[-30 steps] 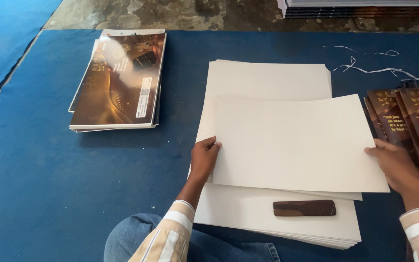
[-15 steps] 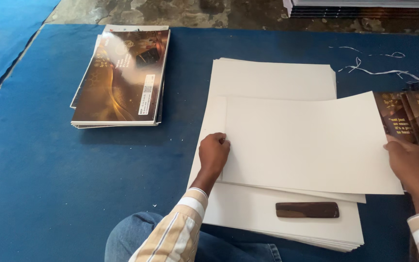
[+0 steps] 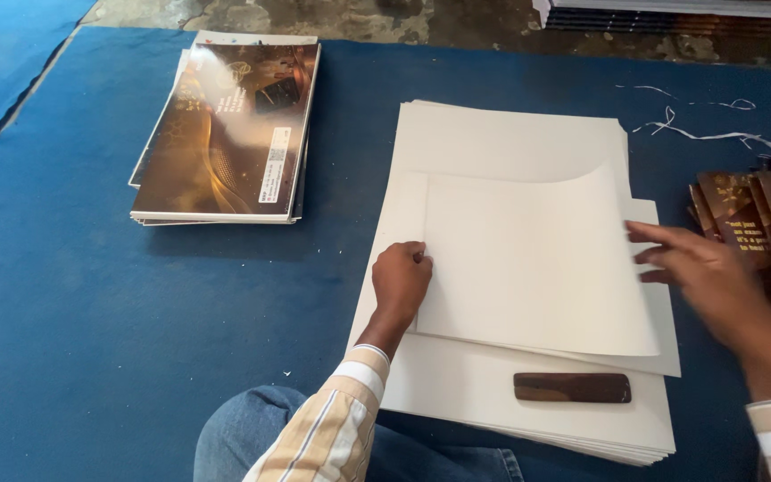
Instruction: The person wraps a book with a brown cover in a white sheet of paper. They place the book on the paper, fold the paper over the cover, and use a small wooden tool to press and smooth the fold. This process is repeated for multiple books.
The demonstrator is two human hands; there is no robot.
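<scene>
A thick stack of white sheets [image 3: 493,134] lies on the blue mat in front of me. Its top sheet [image 3: 537,268] is folded over, and the upper edge still curls up. My left hand [image 3: 401,281] pinches this sheet's left edge with bent fingers. At the sheet's right edge, my right hand [image 3: 702,272] has its fingers spread and holds nothing. A dark brown wooden bar [image 3: 572,387] rests on the near part of the stack.
A pile of glossy brown printed covers [image 3: 229,134] sits at the far left of the blue mat [image 3: 91,312]. More brown printed pieces [image 3: 760,210] lie at the right edge. White paper strips [image 3: 716,134] trail behind them. My knee in jeans [image 3: 261,428] is below.
The top sheet has been folded over towards the left, where my left hand now holds its edge. My right hand has let go of the sheet's right side and opened.
</scene>
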